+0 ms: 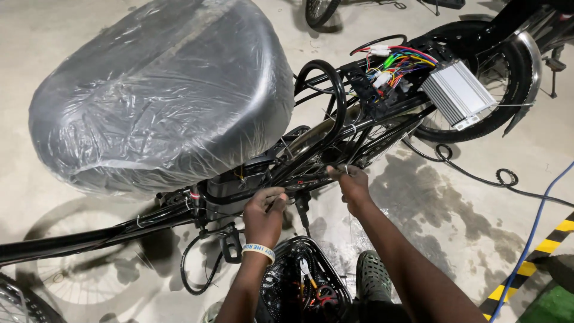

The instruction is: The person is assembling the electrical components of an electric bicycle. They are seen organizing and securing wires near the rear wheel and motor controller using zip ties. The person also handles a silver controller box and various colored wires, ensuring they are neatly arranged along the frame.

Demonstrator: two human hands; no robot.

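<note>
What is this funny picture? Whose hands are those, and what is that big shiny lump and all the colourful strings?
The picture comes from a camera worn on a person's head, looking down at their own two hands. The big shiny lump is a black bike seat wrapped in clear plastic. It sits on a black metal bike frame. The left hand, with a pale wristband, touches the frame under the seat. The right hand pinches something thin by the frame; it is too small to tell what. The colourful strings are a bundle of electric wires beside a ribbed silver metal box. All of it stands on a grey concrete floor.
</note>
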